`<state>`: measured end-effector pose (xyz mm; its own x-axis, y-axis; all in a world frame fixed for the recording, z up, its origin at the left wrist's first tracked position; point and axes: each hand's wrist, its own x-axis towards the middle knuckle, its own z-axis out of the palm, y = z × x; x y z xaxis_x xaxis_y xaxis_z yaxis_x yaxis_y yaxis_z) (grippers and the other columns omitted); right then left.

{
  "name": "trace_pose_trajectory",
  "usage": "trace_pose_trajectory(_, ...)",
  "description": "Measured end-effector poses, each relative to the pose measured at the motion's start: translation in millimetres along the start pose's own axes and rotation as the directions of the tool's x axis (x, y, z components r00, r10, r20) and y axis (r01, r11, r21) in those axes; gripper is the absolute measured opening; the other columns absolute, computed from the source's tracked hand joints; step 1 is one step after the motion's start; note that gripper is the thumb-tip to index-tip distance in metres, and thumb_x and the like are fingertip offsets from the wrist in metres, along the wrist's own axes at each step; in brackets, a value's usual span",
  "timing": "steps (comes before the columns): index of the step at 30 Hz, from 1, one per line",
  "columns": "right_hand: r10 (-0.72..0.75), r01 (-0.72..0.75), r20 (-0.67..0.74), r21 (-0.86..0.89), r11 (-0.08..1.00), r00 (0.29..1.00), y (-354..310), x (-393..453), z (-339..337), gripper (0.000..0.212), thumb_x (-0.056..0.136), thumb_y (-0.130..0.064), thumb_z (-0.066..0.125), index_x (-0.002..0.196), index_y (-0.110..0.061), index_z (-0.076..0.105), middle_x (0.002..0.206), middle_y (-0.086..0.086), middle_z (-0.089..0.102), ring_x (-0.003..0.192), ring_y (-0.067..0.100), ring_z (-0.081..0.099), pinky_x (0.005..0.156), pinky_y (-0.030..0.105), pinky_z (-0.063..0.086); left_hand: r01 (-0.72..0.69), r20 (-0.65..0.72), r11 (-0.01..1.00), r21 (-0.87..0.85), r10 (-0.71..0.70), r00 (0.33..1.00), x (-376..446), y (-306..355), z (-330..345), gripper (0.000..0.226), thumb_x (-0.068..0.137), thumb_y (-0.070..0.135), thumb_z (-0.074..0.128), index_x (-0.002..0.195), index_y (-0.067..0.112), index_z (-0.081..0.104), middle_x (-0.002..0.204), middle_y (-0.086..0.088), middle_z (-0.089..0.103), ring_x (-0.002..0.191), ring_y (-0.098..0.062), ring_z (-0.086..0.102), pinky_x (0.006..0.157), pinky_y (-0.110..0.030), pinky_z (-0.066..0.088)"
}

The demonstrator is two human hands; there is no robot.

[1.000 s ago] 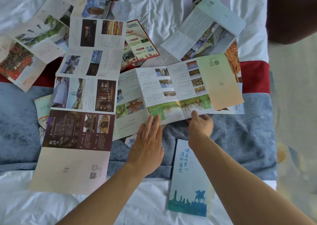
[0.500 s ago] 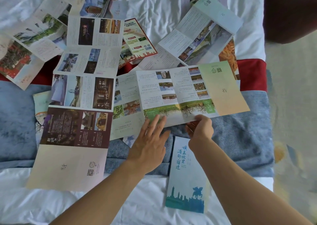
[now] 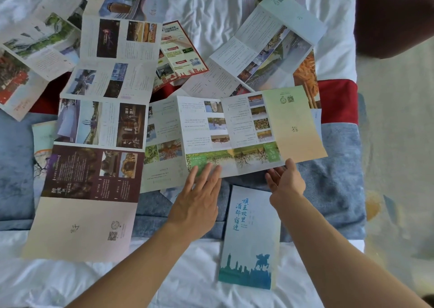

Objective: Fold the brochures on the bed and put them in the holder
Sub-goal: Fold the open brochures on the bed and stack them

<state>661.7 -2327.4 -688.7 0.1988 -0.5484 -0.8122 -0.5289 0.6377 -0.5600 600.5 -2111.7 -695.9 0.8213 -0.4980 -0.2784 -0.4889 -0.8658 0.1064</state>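
Two bare forearms enter from the bottom edge and reach forward over the bed (image 3: 211, 7). Nearest the camera, a folded blue brochure (image 3: 250, 237) with a skyline print lies flat between the forearms, partly on the white sheet and partly on the blue blanket (image 3: 333, 190).

Left hand (image 3: 197, 202): palm down, fingers extended and slightly spread. The fingertips rest on the near edge of the unfolded brochure (image 3: 232, 131), on its green strip. No grip is applied.

Right hand (image 3: 285, 183): thumb on top of the near edge of the same brochure, fingers underneath. The sheet is pinched at that edge, and its right portion appears raised off the blanket.

To the left, a long unfolded brochure (image 3: 98, 129) lies flat; its dark maroon panel and blank cream panel are closest to the camera. A red runner (image 3: 338, 101) crosses the bed behind the blanket.

Farther back, several more unfolded brochures (image 3: 265, 47) overlap on the white sheet, including a small red-bordered leaflet (image 3: 180, 56).
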Motion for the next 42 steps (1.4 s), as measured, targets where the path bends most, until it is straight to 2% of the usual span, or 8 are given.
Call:
trace_pose_trajectory(9, 0.027, -0.028, 0.04, 0.032, 0.999, 0.999, -23, 8, -3, 0.015, 0.088, -0.017, 0.063, 0.099, -0.01, 0.071, 0.086, 0.007, 0.077, 0.073, 0.018, 0.074, 0.063, 0.028, 0.06, -0.046, 0.057, 0.997, 0.061, 0.042, 0.997, 3, 3, -4, 0.068, 0.094, 0.036, 0.051, 0.15, 0.003, 0.032, 0.164, -0.015, 0.014, 0.152, -0.035, 0.01, 0.121, -0.058, 0.001)
trace_pose_trajectory(14, 0.071, -0.089, 0.179, 0.096, 0.991, 0.981, -26, 6, -16, 0.017, 0.085, -0.012, 0.05, 0.089, -0.009, 0.067, 0.082, 0.007, 0.074, 0.073, 0.022, 0.071, 0.068, 0.032, 0.06, -0.098, -0.064, 0.995, -0.034, 0.096, 0.993, 13, 21, -20, 0.044, 0.085, 0.034, 0.064, 0.122, 0.011, 0.061, 0.154, -0.017, 0.039, 0.146, -0.035, 0.03, 0.119, -0.056, 0.022)
trace_pose_trajectory(24, 0.188, -0.181, 0.386, -0.054, 0.982, 0.903, -9, -3, -38, 0.015, 0.089, -0.017, 0.054, 0.089, -0.007, 0.066, 0.076, 0.007, 0.067, 0.068, 0.02, 0.065, 0.067, 0.031, 0.057, 0.078, -0.047, 0.985, -0.152, -0.087, 0.995, 54, 58, -20, 0.098, 0.09, 0.038, 0.059, 0.156, 0.019, -0.011, 0.165, -0.016, -0.005, 0.152, -0.035, -0.004, 0.122, -0.046, 0.003)
trace_pose_trajectory(28, 0.089, -0.051, 0.316, -0.128, 0.99, 0.944, -7, -6, -35, 0.018, 0.091, -0.009, 0.062, 0.109, -0.009, 0.064, 0.087, 0.011, 0.071, 0.07, 0.019, 0.066, 0.068, 0.03, 0.06, 0.093, 0.008, 0.987, -0.134, -0.093, 0.996, 50, 58, -13, 0.096, 0.089, 0.041, 0.061, 0.155, 0.019, -0.005, 0.164, -0.016, 0.001, 0.151, -0.035, 0.003, 0.121, -0.048, 0.006)
trace_pose_trajectory(31, -0.153, 0.207, 0.26, -0.195, 0.959, 0.953, -7, -13, -32, 0.066, 0.085, -0.009, 0.065, 0.142, -0.033, 0.043, 0.12, 0.006, 0.066, 0.095, 0.022, 0.068, 0.082, 0.04, 0.06, 0.104, -0.013, 0.979, -0.178, -0.108, 0.994, 46, 57, -11, 0.092, 0.089, 0.042, 0.06, 0.156, 0.017, 0.003, 0.163, -0.014, 0.01, 0.151, -0.033, 0.01, 0.123, -0.048, 0.012)
trace_pose_trajectory(35, -0.47, 0.551, 0.289, -0.493, 0.674, 0.834, -4, -24, -30, 0.089, 0.085, -0.032, 0.064, 0.156, -0.04, 0.011, 0.165, -0.009, 0.009, 0.15, 0.018, 0.019, 0.117, 0.047, 0.027, 0.17, -0.052, 0.96, -0.225, -0.186, 0.981, 36, 48, -12, 0.086, 0.087, 0.039, 0.064, 0.154, 0.012, 0.017, 0.161, -0.014, 0.02, 0.149, -0.033, 0.018, 0.122, -0.047, 0.02)
trace_pose_trajectory(39, -0.529, 0.751, 0.533, -0.488, 0.445, 0.66, 7, -43, -19, 0.034, 0.1, -0.05, 0.039, 0.131, -0.039, 0.043, 0.151, -0.017, 0.041, 0.141, 0.008, 0.032, 0.118, 0.056, 0.024, 0.275, 0.012, 0.933, -0.233, -0.28, 0.96, 26, 34, -10, 0.083, 0.088, 0.038, 0.061, 0.155, 0.013, 0.017, 0.163, -0.016, 0.013, 0.151, -0.034, 0.011, 0.121, -0.049, 0.018)
trace_pose_trajectory(42, -0.499, 0.808, 0.639, -0.406, 0.428, 0.585, 19, -60, -6, 0.037, 0.097, -0.053, 0.038, 0.126, -0.031, 0.044, 0.112, -0.026, 0.062, 0.104, 0.003, 0.054, 0.104, 0.052, 0.043, 0.365, 0.04, 0.891, -0.269, -0.368, 0.929, 19, 20, -7, 0.084, 0.089, 0.039, 0.062, 0.155, 0.012, 0.018, 0.164, -0.016, 0.011, 0.152, -0.034, 0.009, 0.12, -0.052, 0.019)
